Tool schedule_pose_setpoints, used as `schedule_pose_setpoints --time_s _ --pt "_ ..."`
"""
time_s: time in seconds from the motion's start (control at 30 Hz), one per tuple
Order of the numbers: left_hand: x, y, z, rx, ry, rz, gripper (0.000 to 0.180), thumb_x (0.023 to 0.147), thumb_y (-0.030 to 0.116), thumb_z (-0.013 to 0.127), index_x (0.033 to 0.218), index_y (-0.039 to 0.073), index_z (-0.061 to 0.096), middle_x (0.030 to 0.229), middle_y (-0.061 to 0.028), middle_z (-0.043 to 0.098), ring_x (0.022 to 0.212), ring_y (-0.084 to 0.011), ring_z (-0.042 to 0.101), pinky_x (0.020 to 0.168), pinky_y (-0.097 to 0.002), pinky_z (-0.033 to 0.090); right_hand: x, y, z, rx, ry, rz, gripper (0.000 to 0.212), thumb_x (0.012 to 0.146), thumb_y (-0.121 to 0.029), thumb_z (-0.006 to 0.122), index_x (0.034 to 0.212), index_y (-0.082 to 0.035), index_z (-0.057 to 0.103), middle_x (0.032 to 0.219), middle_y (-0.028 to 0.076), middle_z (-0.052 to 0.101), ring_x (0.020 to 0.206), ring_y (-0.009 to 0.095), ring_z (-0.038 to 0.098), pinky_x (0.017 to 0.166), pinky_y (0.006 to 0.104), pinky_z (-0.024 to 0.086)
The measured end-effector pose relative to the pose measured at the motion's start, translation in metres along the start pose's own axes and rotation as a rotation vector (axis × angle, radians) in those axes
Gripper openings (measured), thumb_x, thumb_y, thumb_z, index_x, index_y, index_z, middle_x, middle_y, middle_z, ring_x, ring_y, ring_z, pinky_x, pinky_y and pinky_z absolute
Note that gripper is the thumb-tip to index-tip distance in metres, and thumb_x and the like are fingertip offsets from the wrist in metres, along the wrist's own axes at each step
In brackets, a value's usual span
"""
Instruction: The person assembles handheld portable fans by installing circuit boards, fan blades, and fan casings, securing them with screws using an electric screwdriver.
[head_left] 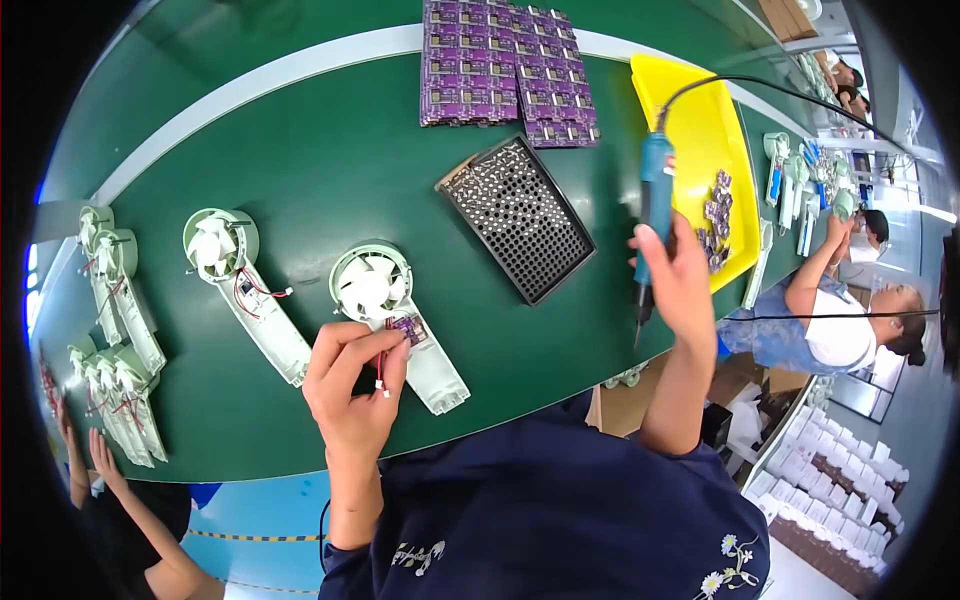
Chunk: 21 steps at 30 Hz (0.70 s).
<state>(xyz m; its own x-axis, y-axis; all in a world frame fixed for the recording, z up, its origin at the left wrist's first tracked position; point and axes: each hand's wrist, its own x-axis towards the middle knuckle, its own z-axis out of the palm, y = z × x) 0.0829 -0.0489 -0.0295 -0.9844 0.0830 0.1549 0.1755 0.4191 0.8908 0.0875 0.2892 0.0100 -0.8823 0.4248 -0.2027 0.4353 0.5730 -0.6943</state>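
Observation:
My left hand pinches a small purple circuit board against the handle of a pale green handheld fan housing. White fan blades sit in its round head, and a red lead with a white plug hangs below my fingers. My right hand is wrapped round a teal electric screwdriver, held upright with its bit pointing down, apart from the fan. Between the hands and farther back lies a black screw tray with a perforated plate and many small screws. A second open fan housing rests to the left.
Purple circuit board panels lie at the back. A yellow bin with small boards stands right, under the screwdriver's black cable. More fan housings are at the far left, near another person's hands. Other people sit at right.

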Motion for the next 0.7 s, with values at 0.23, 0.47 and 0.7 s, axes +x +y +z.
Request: schedule_pose_setpoints --time_s 0.23,0.47,0.7 --pt "-0.001 0.003 -0.001 0.004 -0.001 -0.002 0.020 0.073 -0.006 0.080 0.089 0.002 0.072 0.086 -0.0054 0.060 0.063 -0.0133 0.057 0.054 -0.0261 0.045 0.008 -0.063 0.024 1.446 0.007 -0.700 0.067 0.099 -0.059 0.048 0.137 -0.004 0.042 0.103 0.004 0.055 0.065 0.013 0.049 0.053 0.0261 0.041" --pt "0.000 0.000 0.001 -0.006 0.000 -0.021 0.018 0.073 -0.006 0.080 0.088 0.002 0.072 0.086 -0.0052 0.060 0.064 -0.0134 0.059 0.054 -0.0261 0.046 0.036 -0.084 0.085 1.223 0.252 -1.021 0.084 0.087 -0.080 0.044 0.135 -0.011 0.042 0.097 0.002 0.055 0.055 0.013 0.046 0.042 0.0274 0.041" --pt "0.002 0.001 0.003 -0.011 0.008 0.011 0.018 0.073 -0.006 0.080 0.087 0.002 0.072 0.086 -0.0055 0.060 0.064 -0.0136 0.059 0.054 -0.0264 0.047 0.042 -0.080 0.093 1.205 0.212 -0.996 0.086 0.087 -0.080 0.046 0.138 -0.010 0.038 0.097 0.004 0.055 0.055 0.013 0.048 0.042 0.0287 0.044"
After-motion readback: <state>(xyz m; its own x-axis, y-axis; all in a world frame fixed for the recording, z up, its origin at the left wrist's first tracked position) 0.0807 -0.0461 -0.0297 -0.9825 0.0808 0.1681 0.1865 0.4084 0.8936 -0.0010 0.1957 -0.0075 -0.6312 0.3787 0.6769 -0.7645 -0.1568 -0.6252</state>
